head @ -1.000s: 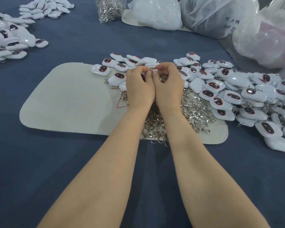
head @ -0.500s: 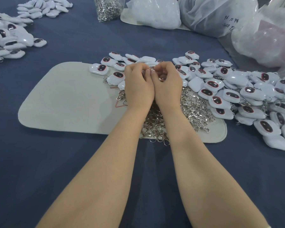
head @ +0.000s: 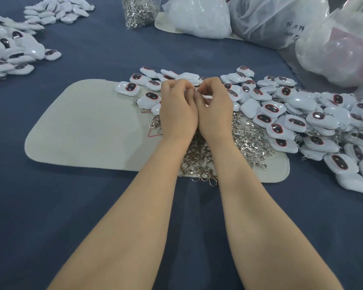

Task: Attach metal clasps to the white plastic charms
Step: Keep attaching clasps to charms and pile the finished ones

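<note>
1. Since the earlier frames, the hands have hardly moved. They stay side by side at the centre of the frame, and only the fingertips have shifted a little.
2. The left hand (head: 177, 109) and the right hand (head: 215, 110) touch along their inner edges. Both have their fingers curled in, and the tips meet at the top.
3. Between those tips a small silvery part (head: 195, 88) shows, pinched from both sides. It is mostly hidden, so it is not possible to tell whether a charm is held with it.
4. Below and to the right of the hands, a heap of metal clasps (head: 245, 135) lies on a pale mat (head: 88, 126). The forearms cross over part of the heap.
5. The white charms (head: 314, 122), each with a dark oval face, lie in a band from just above the hands to the right edge of the frame. They touch the clasp heap.
6. The mat lies on the bench (head: 50, 206), which is covered in blue cloth.
7. More white charms (head: 13, 51) are piled at the upper left.
8. A clear bag of clasps (head: 137, 11) stands at the top centre, with filled plastic bags (head: 281, 19) to its right.
</note>
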Tool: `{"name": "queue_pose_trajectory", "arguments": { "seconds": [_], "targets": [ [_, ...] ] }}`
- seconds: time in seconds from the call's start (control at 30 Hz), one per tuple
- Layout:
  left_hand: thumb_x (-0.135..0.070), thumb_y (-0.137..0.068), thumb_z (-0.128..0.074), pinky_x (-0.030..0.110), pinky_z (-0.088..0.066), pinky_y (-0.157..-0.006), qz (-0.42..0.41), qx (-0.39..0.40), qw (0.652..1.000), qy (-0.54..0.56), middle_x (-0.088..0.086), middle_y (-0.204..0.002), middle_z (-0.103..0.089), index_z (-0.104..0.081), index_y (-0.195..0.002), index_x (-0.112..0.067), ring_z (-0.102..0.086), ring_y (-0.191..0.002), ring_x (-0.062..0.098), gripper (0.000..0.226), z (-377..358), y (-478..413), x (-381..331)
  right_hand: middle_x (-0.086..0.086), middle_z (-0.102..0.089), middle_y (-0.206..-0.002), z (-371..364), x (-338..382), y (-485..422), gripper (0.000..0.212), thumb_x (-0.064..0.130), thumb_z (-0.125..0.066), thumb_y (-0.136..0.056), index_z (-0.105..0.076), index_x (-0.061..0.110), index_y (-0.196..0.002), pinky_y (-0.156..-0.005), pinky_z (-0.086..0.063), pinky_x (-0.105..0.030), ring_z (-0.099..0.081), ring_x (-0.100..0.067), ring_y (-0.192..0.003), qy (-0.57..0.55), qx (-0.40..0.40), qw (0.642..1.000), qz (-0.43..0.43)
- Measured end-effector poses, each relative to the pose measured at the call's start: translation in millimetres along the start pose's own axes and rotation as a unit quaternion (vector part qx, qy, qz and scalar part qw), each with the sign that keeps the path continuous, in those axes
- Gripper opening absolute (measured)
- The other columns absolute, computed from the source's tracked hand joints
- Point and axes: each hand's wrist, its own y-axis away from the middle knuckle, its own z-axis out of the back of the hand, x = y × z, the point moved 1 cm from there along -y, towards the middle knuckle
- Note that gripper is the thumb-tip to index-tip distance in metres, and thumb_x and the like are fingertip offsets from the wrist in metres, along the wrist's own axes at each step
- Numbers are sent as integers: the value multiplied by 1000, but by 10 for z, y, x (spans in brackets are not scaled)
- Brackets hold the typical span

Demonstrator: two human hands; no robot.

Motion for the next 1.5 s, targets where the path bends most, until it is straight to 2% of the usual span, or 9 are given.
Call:
{"name": "queue_pose_trajectory", "arguments": {
  "seconds": [0.13,0.3,0.47,0.6,0.8,1.0,1.3,1.4,1.5],
  "targets": [
    [-9,-95,-46,17,-34,-74,-2,-2,1000,2,7,-117,-49,-62,-100,-7,-45,-81,11,17,-2,1,-7,1,-57,-86,4,-15,0,5,2,-53,-89,-56,1,-93,-85,-48,-32,-55,-19,-86,-12,6,1000,6],
    [-8,-94,-48,11,-31,-72,-1,-1,1000,22,7,-116,-50,-63,-100,-7,-45,-80,7,16,-11,-9,-23,5,-54,-81,4,-34,-15,4,3,-54,-90,-53,7,-91,-63,-36,-6,-47,-3,-70,-41,-10,999,-4],
    [-8,-93,-49,-2,-29,-69,4,6,1000,28,8,-118,-54,-64,-101,-8,-42,-74,-11,17,-8,-15,1,5,-54,-81,-5,-20,-7,13,3,-54,-89,-47,13,-88,-68,-40,-13,-52,-11,-74,-55,-10,998,-6],
    [-7,-94,-48,6,-29,-67,2,2,1000,8,8,-117,-53,-63,-100,-7,-40,-77,2,17,-3,-12,0,8,-54,-81,-4,-20,-6,13,4,-55,-90,-48,14,-90,-73,-44,-19,-54,-13,-78,-54,1,999,-8],
    [-7,-94,-46,14,-29,-68,-4,-7,1000,-24,8,-115,-52,-63,-99,-5,-43,-80,9,19,22,-34,9,12,-52,-80,-11,-24,-3,12,2,-54,-89,-49,13,-90,-68,-40,-8,-51,-7,-76,-53,21,998,6],
    [-7,-93,-46,14,-28,-68,-16,-12,999,-33,8,-114,-54,-64,-98,-4,-42,-80,9,18,35,-36,5,14,-51,-78,-6,-17,10,16,-1,-53,-88,-49,15,-88,-65,-36,-7,-46,2,-70,-46,17,999,21],
    [-6,-92,-48,7,-28,-63,-13,-7,1000,-18,7,-110,-55,-65,-97,-5,-43,-82,8,17,43,-60,21,-9,-55,-83,14,16,17,7,-4,-49,-86,-53,0,-88,-71,-40,-31,-50,-25,-80,-1,34,998,52],
    [-6,-92,-49,-1,-29,-64,-12,-3,1000,-7,8,-109,-55,-65,-97,-5,-43,-80,8,17,36,-68,11,-4,-54,-83,10,15,15,11,-3,-49,-87,-51,7,-87,-71,-41,-29,-49,-20,-78,-16,29,999,37],
    [-8,-93,-50,5,-30,-68,-8,18,1000,14,8,-111,-54,-64,-99,-7,-45,-82,9,15,27,-66,7,0,-56,-85,3,1,10,12,-3,-50,-89,-51,9,-91,-72,-43,-22,-51,-15,-78,-51,9,999,8]
  ]
}}
